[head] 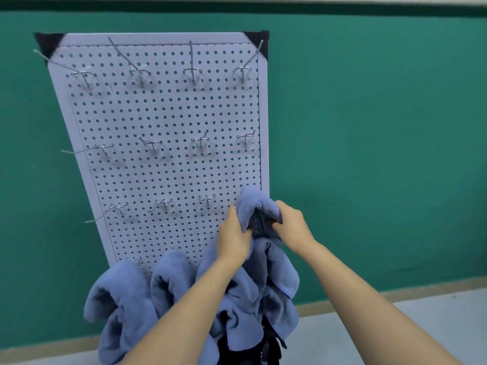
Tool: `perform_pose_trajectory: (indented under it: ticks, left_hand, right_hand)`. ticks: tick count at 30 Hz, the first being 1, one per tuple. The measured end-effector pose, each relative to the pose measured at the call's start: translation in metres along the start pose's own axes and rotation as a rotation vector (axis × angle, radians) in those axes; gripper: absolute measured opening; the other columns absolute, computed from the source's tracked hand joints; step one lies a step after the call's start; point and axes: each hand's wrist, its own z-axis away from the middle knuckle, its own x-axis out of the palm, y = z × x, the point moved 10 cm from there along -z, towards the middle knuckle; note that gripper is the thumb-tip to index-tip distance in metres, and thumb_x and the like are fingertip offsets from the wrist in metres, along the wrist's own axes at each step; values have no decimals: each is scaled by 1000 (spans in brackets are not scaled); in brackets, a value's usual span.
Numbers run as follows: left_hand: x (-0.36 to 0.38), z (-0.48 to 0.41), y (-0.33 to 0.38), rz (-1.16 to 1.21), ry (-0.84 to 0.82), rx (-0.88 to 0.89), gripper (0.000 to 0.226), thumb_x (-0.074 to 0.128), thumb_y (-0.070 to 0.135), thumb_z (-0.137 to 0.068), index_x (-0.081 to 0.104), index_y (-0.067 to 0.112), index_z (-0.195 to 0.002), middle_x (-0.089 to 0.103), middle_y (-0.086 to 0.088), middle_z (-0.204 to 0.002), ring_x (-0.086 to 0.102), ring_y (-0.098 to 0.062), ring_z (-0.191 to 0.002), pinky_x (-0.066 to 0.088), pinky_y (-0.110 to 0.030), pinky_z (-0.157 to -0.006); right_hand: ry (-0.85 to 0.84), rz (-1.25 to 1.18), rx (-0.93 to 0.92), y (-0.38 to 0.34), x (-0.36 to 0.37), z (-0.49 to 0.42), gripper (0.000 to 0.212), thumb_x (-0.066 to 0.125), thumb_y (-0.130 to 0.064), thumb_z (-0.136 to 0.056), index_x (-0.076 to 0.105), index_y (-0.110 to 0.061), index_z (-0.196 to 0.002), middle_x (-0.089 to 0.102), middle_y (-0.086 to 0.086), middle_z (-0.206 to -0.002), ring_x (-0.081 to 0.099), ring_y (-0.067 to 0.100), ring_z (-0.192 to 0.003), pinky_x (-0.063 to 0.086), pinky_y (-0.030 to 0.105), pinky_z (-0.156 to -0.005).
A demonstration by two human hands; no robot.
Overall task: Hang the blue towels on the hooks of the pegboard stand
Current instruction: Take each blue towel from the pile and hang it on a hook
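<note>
Both hands, left hand [233,237] and right hand [292,223], grip a blue towel [257,204] at the white pegboard's [163,159] lower right edge; more towels [168,280] hang below.

the left forearm [181,314] is raised from the bottom centre of the frame, the right forearm [369,299] from the lower right. the left hand [233,239] and the right hand [293,223] are held close together, each curled round a fold of the blue towel [257,204].

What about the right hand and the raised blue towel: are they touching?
Touching. The head view shows the right hand gripping the raised blue towel, its fingers curled over the fold.
</note>
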Motion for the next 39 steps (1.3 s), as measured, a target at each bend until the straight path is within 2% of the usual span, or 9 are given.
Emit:
perform_pose_trajectory:
  ticks: [7, 11, 14, 16, 23, 26, 31, 36, 39]
  left_hand:
    - [-28, 40, -4, 159, -25, 34, 58, 75, 17, -80, 44, 19, -128, 54, 5, -123, 52, -12, -110, 42, -21, -89]
    - [-53, 87, -7, 89, -29, 66, 44, 70, 19, -86, 48, 15, -123, 52, 1, -120, 50, -13, -104, 40, -13, -81]
    - [-65, 132, -30, 3, -87, 44, 34, 66, 21, -89, 55, 12, -120, 55, -1, -115, 52, -15, -100, 45, -26, -88]
    - [-68, 166, -62, -21, -154, -21, 30, 65, 22, -90, 58, 11, -117, 58, -1, -111, 55, -16, -96, 45, -27, -87]
    - [-73, 270, -219, -71, -276, -408, 17, 68, 15, -88, 67, 5, -102, 68, -9, -100, 58, -16, -86, 44, -24, -77]
    - [-80, 304, -281, -98, -285, -556, 16, 68, 10, -86, 68, 1, -99, 69, -13, -98, 61, -21, -89, 45, -24, -79]
    - [-83, 346, -367, -148, -318, -753, 13, 60, 4, -88, 67, 6, -77, 62, -9, -73, 58, -22, -79, 38, -12, -51]
    - [-74, 370, -439, -163, -318, -927, 29, 52, 29, -77, 66, 10, -61, 68, -23, -78, 62, -27, -80, 49, -36, -75]
    - [-67, 380, -470, -152, -344, -1038, 25, 55, 24, -84, 63, 13, -64, 66, -9, -76, 60, -26, -81, 48, -27, -69]
  right_hand:
    - [113, -23, -37, -5, -19, 55, 57, 71, -19, -85, 46, -14, -136, 50, 0, -131, 47, 16, -121, 34, 21, -95]
    - [106, 0, -83, -21, -10, 110, 47, 71, -16, -85, 53, -9, -128, 56, 5, -126, 52, 19, -114, 37, 22, -93]
    - [-8, -16, -51, -25, 25, 156, 36, 71, -14, -85, 60, -8, -118, 62, 5, -114, 55, 15, -99, 43, 25, -89]
    - [-95, -55, -12, -21, 59, 189, 32, 71, -12, -85, 61, -5, -115, 64, 7, -110, 57, 16, -93, 48, 32, -90]
    - [-462, -56, 218, 32, 197, 304, 30, 66, -13, -89, 59, -5, -117, 62, 9, -110, 56, 18, -88, 45, 25, -82]
    - [-575, -26, 283, 52, 249, 336, 30, 63, -13, -91, 59, -5, -120, 61, 10, -116, 54, 18, -93, 46, 28, -90]
    - [-729, 29, 350, 77, 327, 367, 25, 64, -16, -89, 61, -6, -112, 63, 10, -113, 59, 24, -102, 49, 37, -91]
    - [-827, 52, 362, 94, 395, 369, 24, 63, -15, -89, 62, -7, -112, 62, 6, -98, 58, 20, -93, 47, 29, -87]
    - [-895, 91, 357, 106, 436, 371, 26, 63, -17, -90, 61, -8, -114, 65, 12, -108, 61, 25, -101, 49, 31, -88]
